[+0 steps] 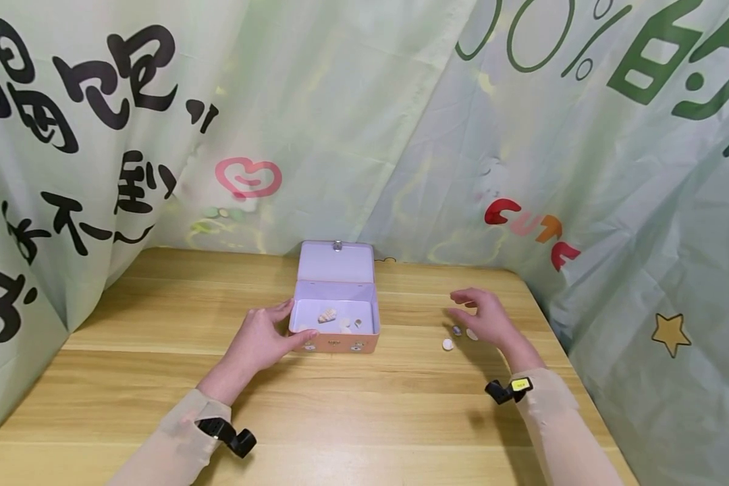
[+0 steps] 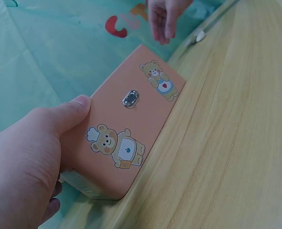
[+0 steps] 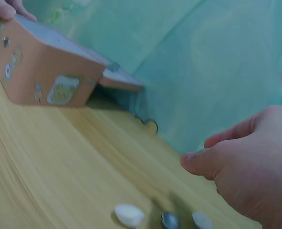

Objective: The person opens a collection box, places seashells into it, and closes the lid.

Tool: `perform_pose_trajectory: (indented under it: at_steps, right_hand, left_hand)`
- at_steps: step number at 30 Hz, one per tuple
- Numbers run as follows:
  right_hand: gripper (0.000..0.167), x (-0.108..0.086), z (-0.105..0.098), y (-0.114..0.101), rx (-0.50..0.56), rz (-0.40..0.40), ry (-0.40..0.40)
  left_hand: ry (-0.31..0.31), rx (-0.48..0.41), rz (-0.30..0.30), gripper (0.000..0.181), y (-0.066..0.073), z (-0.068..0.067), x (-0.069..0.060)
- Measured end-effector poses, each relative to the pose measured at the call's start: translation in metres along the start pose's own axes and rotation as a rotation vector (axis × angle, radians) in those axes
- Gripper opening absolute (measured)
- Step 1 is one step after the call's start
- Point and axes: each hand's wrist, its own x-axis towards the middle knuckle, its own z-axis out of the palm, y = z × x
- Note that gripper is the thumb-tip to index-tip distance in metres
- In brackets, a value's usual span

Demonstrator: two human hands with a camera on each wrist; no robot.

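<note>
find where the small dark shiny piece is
In the right wrist view, the small dark shiny piece lies on the light wooden table at the bottom, right of centre, between a white rounded piece and a greyish one.

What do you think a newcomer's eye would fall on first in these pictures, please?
Probably the open orange tin box near the back edge of the wooden table, with cartoon bears on its front and the left hand gripping its left side. Behind it, large black characters stand out at the left of the pale curtain. Over to the right, the right hand hovers near three small shell-like pieces.
</note>
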Motion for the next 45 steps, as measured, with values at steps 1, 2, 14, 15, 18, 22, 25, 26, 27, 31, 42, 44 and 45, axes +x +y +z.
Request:
perform_pose_trajectory:
  at_steps: [1,2,14,15,18,22,25,26,27,31,42,44,45]
  right_hand:
    - [0.036,-0.001,0.000,0.003,0.002,0.014,0.004]
    - [0.036,-0.002,0.000,0.007,0.002,0.026,0.007]
    - [0.043,-0.014,0.004,0.042,-0.017,0.177,0.025]
    - [0.043,-0.014,0.005,0.044,-0.026,0.179,0.030]
    - [0.042,-0.016,0.007,0.048,-0.054,0.181,0.045]
    - [0.036,-0.015,0.009,0.048,-0.080,0.187,0.049]
    - [0.027,-0.013,0.009,0.048,-0.098,0.189,0.036]
    - [0.025,-0.012,0.009,0.048,-0.103,0.189,0.031]
    - [0.023,-0.011,0.010,0.048,-0.107,0.188,0.024]
    - [0.018,-0.010,0.010,0.048,-0.108,0.180,0.006]
    - [0.028,-0.004,0.007,0.024,-0.102,0.140,-0.008]
    - [0.031,-0.001,0.007,0.013,-0.089,0.123,-0.007]
    - [0.032,0.001,0.007,0.008,-0.083,0.112,-0.009]
  left_hand:
    - [0.002,-0.001,0.000,0.104,0.000,0.000,0.000]
    - [0.003,-0.002,0.001,0.103,0.000,0.000,0.000]
    - [-0.004,-0.002,0.000,0.104,-0.001,0.000,0.001]
    - [-0.004,-0.003,-0.002,0.104,-0.001,0.000,0.001]
    - [-0.006,-0.003,-0.008,0.104,0.000,0.000,0.000]
    - [-0.005,0.000,-0.008,0.104,0.000,-0.001,-0.001]
    - [-0.005,-0.003,-0.008,0.103,-0.001,-0.001,-0.001]
    - [-0.007,-0.005,-0.009,0.103,-0.001,-0.001,0.000]
    - [-0.009,-0.007,-0.009,0.103,-0.001,0.000,0.000]
    - [-0.014,-0.010,-0.010,0.101,-0.001,0.000,0.001]
    - [-0.017,-0.003,-0.014,0.101,0.000,-0.001,0.000]
    - [-0.016,-0.002,-0.016,0.102,0.001,-0.001,0.000]
    - [-0.016,-0.003,-0.016,0.102,0.001,-0.001,0.000]
